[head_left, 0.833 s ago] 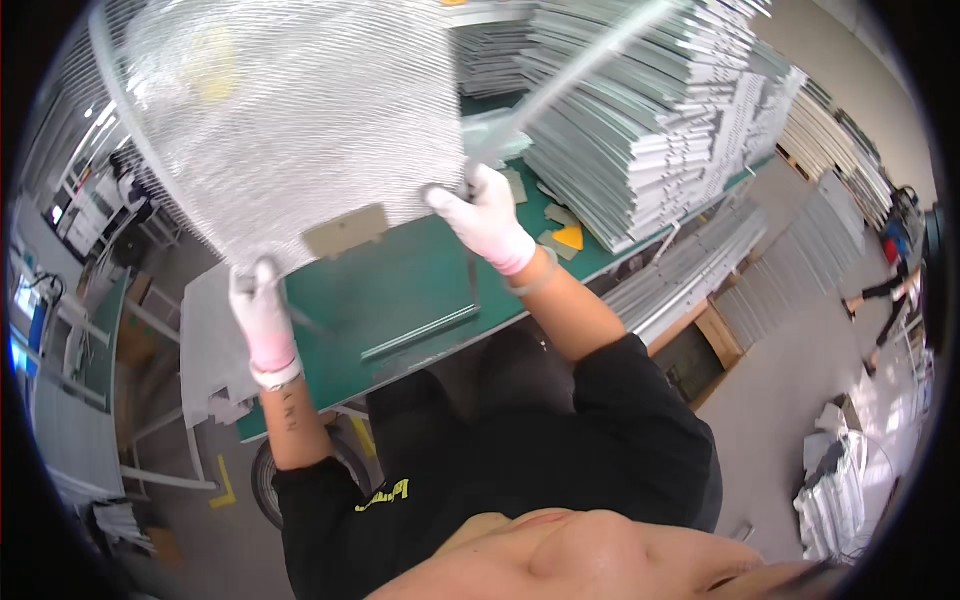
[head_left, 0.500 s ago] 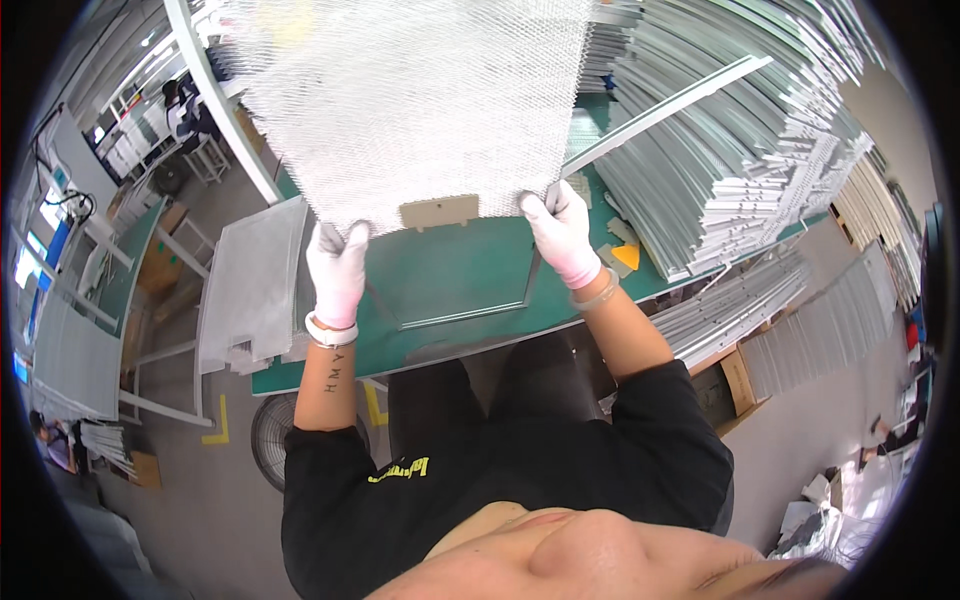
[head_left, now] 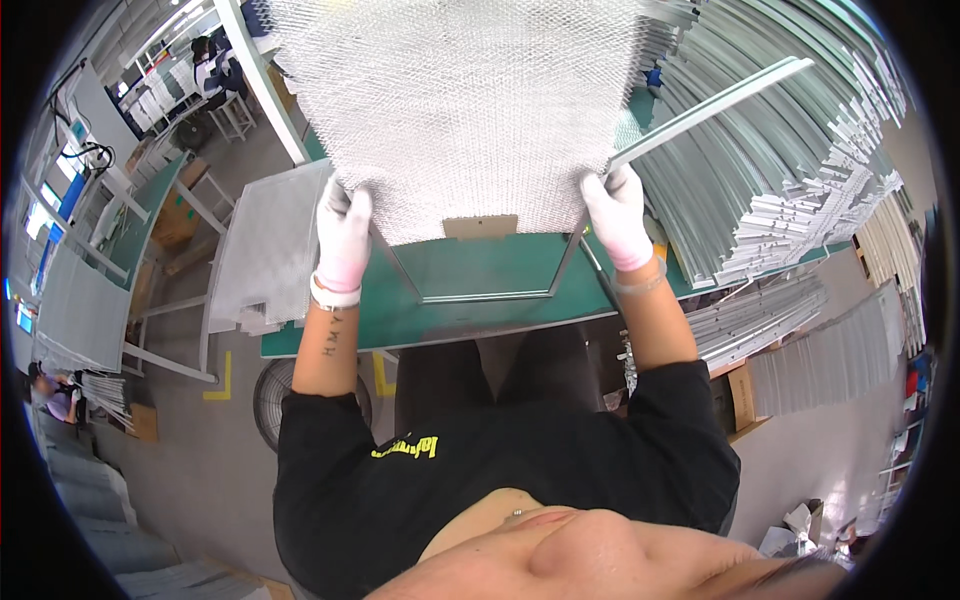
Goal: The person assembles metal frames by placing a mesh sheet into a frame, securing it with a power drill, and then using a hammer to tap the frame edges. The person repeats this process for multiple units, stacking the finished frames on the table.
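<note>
above a green table (head_left: 400, 325), a silvery mesh sheet (head_left: 470, 100) is held up. near its lower edge, a thin grey frame (head_left: 485, 297) is seen; whether it is also gripped cannot be told. the sheet's lower corners are pinched between thumb and fingers by the gloved left hand (head_left: 343, 232) and right hand (head_left: 617, 218). between them, a beige plate (head_left: 480, 227) is seen at the sheet's edge.

The person sports a black short-sleeved T-shirt (head_left: 570, 450), yellow lettering (head_left: 408, 447) across it, dark trousers (head_left: 440, 372) below! White, pink-cuffed gloves (head_left: 343, 245) on left hand (head_left: 343, 228) and right hand (head_left: 617, 214), pale bands (head_left: 333, 295) behind, dark letters (head_left: 332, 337) marking the left forearm (head_left: 318, 365)!
</note>
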Action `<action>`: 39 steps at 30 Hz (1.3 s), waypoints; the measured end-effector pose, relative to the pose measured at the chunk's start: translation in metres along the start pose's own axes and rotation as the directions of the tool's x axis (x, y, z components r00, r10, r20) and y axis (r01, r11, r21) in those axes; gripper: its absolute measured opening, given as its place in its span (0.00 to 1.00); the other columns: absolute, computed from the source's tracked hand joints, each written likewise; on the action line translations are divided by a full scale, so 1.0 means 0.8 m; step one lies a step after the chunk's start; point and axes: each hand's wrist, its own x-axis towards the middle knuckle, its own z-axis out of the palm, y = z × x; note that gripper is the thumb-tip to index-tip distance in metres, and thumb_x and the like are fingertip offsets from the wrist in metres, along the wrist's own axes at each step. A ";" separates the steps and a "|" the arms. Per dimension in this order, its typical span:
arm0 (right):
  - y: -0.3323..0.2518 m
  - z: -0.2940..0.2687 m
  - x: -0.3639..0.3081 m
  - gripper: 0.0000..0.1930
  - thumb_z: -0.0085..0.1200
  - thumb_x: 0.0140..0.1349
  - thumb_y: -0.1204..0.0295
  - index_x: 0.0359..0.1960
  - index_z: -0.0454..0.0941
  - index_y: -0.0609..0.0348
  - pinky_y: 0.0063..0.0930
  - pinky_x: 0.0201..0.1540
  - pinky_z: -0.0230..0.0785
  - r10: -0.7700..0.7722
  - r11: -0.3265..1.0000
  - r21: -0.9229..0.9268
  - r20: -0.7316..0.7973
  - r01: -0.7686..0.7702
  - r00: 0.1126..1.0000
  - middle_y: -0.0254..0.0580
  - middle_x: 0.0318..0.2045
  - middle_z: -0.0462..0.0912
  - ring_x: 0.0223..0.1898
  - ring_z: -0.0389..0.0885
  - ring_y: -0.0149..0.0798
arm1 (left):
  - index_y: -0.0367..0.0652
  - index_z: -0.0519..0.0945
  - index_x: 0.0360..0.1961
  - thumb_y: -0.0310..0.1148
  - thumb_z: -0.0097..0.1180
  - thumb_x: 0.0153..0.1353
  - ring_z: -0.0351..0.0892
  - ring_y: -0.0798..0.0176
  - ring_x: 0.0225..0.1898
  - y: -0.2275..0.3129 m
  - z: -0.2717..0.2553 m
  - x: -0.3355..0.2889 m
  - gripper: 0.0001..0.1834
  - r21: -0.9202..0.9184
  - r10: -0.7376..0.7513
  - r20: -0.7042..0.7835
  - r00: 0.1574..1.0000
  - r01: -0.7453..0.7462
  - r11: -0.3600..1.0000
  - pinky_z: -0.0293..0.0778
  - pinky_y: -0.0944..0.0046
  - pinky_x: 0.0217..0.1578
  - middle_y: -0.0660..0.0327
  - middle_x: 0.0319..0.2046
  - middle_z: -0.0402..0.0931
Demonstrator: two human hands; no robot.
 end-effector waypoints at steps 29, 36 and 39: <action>0.178 -0.042 -0.131 0.24 0.50 0.69 0.73 0.65 0.66 0.71 0.32 0.62 0.67 -0.066 0.896 -0.444 -0.087 0.021 0.994 0.48 0.56 0.80 0.57 0.77 0.38 | 0.31 0.77 0.55 0.23 0.59 0.65 0.81 0.67 0.50 -0.118 -0.024 -0.122 0.18 0.242 -0.224 0.027 0.974 0.211 0.947 0.75 0.65 0.53 0.59 0.49 0.83; 0.204 -0.047 -0.148 0.23 0.54 0.71 0.68 0.63 0.67 0.68 0.26 0.50 0.71 0.017 0.914 -0.401 -0.099 -0.056 0.995 0.40 0.46 0.82 0.43 0.78 0.30 | 0.31 0.76 0.57 0.25 0.59 0.66 0.80 0.66 0.51 -0.142 -0.043 -0.143 0.19 0.330 -0.327 0.078 0.942 0.285 0.900 0.74 0.64 0.54 0.58 0.50 0.82; 0.200 -0.060 -0.149 0.25 0.59 0.68 0.69 0.62 0.67 0.67 0.27 0.52 0.71 0.172 0.922 -0.338 -0.075 -0.187 0.982 0.41 0.47 0.81 0.46 0.78 0.31 | 0.30 0.75 0.57 0.24 0.58 0.66 0.81 0.65 0.51 -0.124 -0.043 -0.123 0.19 0.366 -0.450 0.137 0.882 0.377 0.851 0.75 0.63 0.54 0.58 0.51 0.82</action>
